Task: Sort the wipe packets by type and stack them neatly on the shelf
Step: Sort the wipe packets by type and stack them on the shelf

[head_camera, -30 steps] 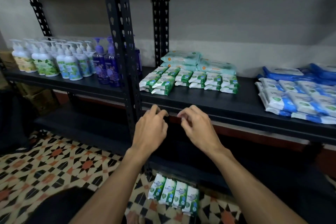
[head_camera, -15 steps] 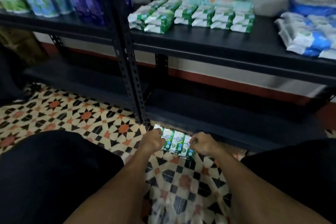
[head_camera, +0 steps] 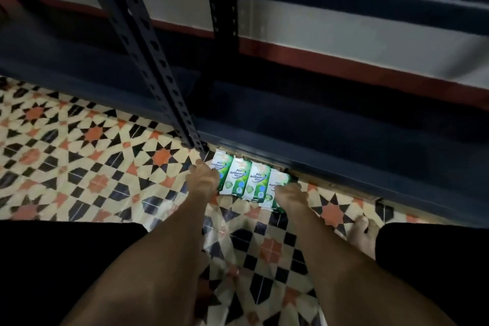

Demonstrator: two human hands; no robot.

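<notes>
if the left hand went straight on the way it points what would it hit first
Left hand: likely the leftmost wipe packet it already holds; beyond that the shelf post's foot. Depth unclear.

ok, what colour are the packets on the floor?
Green and white wipe packets, clearest in the head view.

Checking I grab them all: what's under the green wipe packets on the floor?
Patterned floor tiles show around the four green wipe packets. The left hand and right hand cover the end packets, so anything beneath is hidden.
</notes>
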